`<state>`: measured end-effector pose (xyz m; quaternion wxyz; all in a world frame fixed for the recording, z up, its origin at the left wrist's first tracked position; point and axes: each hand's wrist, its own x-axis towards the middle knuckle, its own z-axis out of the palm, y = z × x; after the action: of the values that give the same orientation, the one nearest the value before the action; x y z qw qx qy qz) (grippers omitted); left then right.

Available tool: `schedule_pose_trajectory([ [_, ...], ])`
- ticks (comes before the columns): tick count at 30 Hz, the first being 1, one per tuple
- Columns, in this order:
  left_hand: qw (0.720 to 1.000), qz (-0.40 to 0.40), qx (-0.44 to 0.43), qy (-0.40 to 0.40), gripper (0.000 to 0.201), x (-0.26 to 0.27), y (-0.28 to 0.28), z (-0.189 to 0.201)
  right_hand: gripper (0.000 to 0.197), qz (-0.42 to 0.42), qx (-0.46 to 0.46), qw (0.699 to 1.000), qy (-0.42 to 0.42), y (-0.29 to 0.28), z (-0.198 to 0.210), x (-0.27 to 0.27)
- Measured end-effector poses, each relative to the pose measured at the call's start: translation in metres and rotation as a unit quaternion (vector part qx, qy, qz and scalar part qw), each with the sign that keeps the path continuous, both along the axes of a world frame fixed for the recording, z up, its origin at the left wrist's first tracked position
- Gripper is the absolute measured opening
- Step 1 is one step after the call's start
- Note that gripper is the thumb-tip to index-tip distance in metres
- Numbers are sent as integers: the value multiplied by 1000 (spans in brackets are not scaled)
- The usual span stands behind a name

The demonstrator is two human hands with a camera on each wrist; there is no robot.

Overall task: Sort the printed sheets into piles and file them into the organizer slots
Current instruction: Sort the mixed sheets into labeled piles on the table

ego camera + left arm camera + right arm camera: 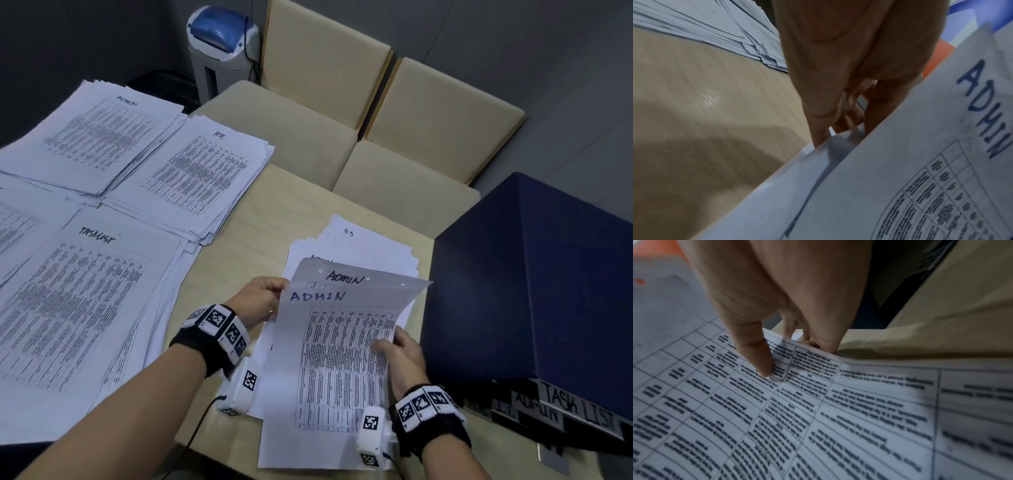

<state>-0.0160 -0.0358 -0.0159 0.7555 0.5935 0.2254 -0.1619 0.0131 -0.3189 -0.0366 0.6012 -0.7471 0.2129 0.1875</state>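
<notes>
A printed sheet marked ADMIN (pixel 339 346) is lifted off the unsorted pile (pixel 363 246) in front of me. My left hand (pixel 265 296) pinches its upper left edge, and its fingers (pixel 820 129) curl round that edge of the ADMIN sheet (pixel 910 178). My right hand (pixel 399 349) grips the right edge, thumb on top of the print; in the right wrist view the thumb (pixel 758 353) presses on the ADMIN sheet (pixel 818 418) with the other fingers under it. The dark blue organizer (pixel 534 291) stands at the right, its slot labels (pixel 575 404) facing me.
Sorted piles cover the table's left: an ADMIN pile (pixel 99 133), a second pile (pixel 202 174), and a TASKLIST pile (pixel 82 301). Beige chairs (pixel 394 113) stand beyond the table (pixel 250 222). A shredder (pixel 222 44) stands on the floor behind.
</notes>
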Motion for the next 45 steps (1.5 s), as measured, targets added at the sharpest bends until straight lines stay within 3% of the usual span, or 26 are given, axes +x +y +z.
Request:
schedule_pose_trajectory([
  [2, 999, 30, 30, 4, 40, 2, 0, -4, 22, -3, -39, 999, -16, 1, 4, 1],
  [4, 981, 51, 186, 16, 29, 6, 1, -13, 12, -33, -35, 998, -42, 1, 8, 2],
  [6, 915, 28, 399, 50, 16, 7, 3, -21, 13, -63, 7, 996, -65, 2, 11, 1],
  [7, 888, -8, 456, 63, 5, 5, 3, -24, 15, -81, 36, 994, -69, 3, 11, -1],
  [10, 857, -117, 496, 77, 19, 2, -2, -29, 20, -112, 88, 987, -78, 1, 5, -6],
  [12, 849, -128, 511, 50, 18, 2, -3, -32, 19, -125, 108, 984, -64, -3, 0, -7],
  [16, 822, -162, 543, 53, 48, 6, 4, -28, 15, -106, 97, 988, -50, -6, 5, -2],
  [20, 731, -211, 647, 37, 54, 4, 10, -4, 14, -123, 94, 987, -38, 0, 8, 5],
  [22, 740, -205, 640, -15, 54, 4, 14, 0, 14, -139, 81, 987, -31, 5, 6, 9],
  [27, 912, -141, 362, -132, 18, 5, 22, -23, 13, -129, 111, 985, -1, 17, 8, 16],
  [28, 937, -136, 294, -131, 18, 3, 22, -25, 13, -123, 115, 986, -2, 18, 9, 15],
  [30, 957, -130, 233, -112, 25, 2, 19, -28, 18, -109, 116, 987, -23, 17, 9, 13],
  [32, 940, -86, 322, -77, 31, 4, 12, -28, 21, -108, 107, 987, -48, 17, 8, 11],
  [35, 871, -70, 484, 33, 11, 4, 9, -30, 22, -127, 92, 987, -40, 15, 5, 11],
  [37, 853, -122, 501, 72, 18, 4, 5, -33, 25, -128, 93, 987, -36, 12, 3, 10],
  [42, 846, -141, 511, 52, 46, 7, 7, -36, 22, -125, 73, 989, -16, 3, -1, 9],
  [45, 787, -151, 596, 52, 48, 7, 11, -24, 13, -135, 61, 989, 5, 3, -2, 10],
])
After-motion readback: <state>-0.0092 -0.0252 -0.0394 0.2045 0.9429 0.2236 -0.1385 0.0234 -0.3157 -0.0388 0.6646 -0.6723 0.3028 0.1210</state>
